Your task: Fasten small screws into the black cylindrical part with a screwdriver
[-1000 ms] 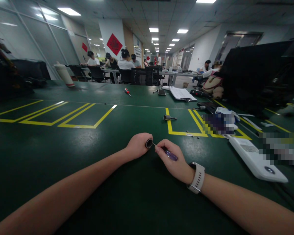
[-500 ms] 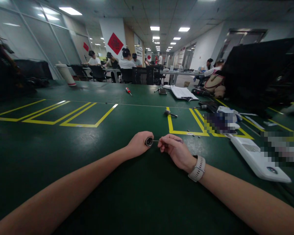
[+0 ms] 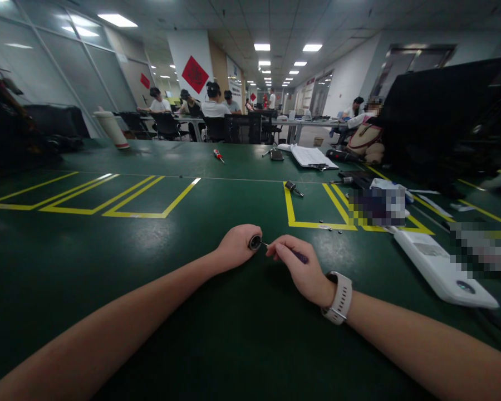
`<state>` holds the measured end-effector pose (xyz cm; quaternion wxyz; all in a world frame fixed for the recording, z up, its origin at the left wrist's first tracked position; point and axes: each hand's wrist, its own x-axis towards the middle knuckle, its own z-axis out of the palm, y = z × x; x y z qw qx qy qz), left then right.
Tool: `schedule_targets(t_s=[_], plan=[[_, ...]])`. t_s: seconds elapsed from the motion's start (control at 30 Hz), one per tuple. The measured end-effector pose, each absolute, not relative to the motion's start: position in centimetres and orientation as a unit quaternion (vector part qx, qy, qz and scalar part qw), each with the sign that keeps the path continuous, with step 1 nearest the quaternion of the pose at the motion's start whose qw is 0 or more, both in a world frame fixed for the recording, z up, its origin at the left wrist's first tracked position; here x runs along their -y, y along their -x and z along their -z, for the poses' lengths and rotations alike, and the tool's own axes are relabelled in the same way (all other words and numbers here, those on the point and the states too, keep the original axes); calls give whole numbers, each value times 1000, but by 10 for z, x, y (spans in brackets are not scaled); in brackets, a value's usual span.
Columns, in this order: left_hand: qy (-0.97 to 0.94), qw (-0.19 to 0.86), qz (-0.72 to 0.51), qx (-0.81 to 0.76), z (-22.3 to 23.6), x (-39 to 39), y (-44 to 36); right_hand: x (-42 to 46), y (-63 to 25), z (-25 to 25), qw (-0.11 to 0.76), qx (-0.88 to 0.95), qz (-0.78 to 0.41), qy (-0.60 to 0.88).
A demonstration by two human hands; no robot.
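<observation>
"Since the frame half a second earlier, the right hand [image 3: 304,273] had tipped, so the purple screwdriver handle [image 3: 300,257] sloped down to the near right. On the table [image 3: 192,289], the loose metal piece [image 3: 291,186] had swung round a little too."

"What were the fingers doing?"

"Right ones pinched the screwdriver narrowly, near its thin shaft. The left hand [image 3: 234,248] was curled around a dark round part [image 3: 254,242], its open end showing."

"And where was that part?"

"Just left of the screwdriver, above the table's middle, nearer than the yellow tape [image 3: 290,211]. I judged the work to be at its mouth, but couldn't tell whether the tip was inside or touching the rim."

"What did the next move call for?"

"A steady left grip, I thought, and a shaft lined up with that opening."
</observation>
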<state>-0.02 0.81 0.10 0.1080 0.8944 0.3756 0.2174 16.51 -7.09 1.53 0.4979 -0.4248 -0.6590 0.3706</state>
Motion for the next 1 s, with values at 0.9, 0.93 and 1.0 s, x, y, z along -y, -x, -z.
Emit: schedule_targets(t_s=[0.9, 0.93, 1.0], plan=[[-931, 56, -178, -315, -2, -7, -2, 58, -171, -5, 553, 482, -560, 386], [-928, 72, -186, -316, -2, -8, -2, 56, -171, -5, 558, 453, -583, 380], [-919, 110, -202, -319, -3, -9, -1, 54, -170, -4, 563, 412, -611, 375]])
